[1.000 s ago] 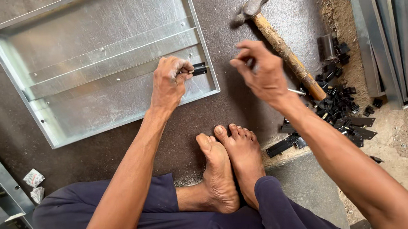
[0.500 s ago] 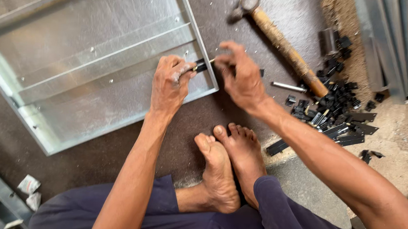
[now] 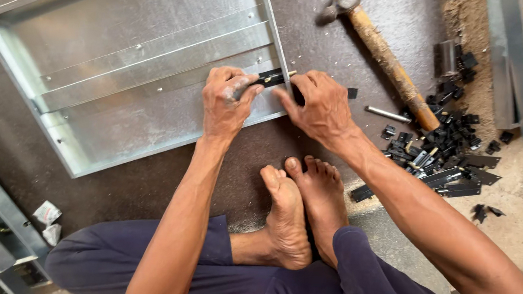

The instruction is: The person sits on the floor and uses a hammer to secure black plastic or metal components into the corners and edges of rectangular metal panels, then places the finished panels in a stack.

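where tray rim (image 3: 278, 42) runs, clip (image 3: 272, 77) between both hands

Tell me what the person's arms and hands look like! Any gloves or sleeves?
No gloves, no sleeves. Both arms are bare. The left hand has grey dust smeared near the thumb; the right hand looks veiny and lean. No watch or rings show.

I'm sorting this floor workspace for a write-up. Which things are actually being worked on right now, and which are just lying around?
In hand:
- left hand and right hand, both at the small black clip
- shallow galvanised sheet-metal tray, the clip sitting at its right rim

Lying about:
- wooden-handled hammer
- pile of small black pieces
- thin silver metal pin
- crumpled white paper scraps
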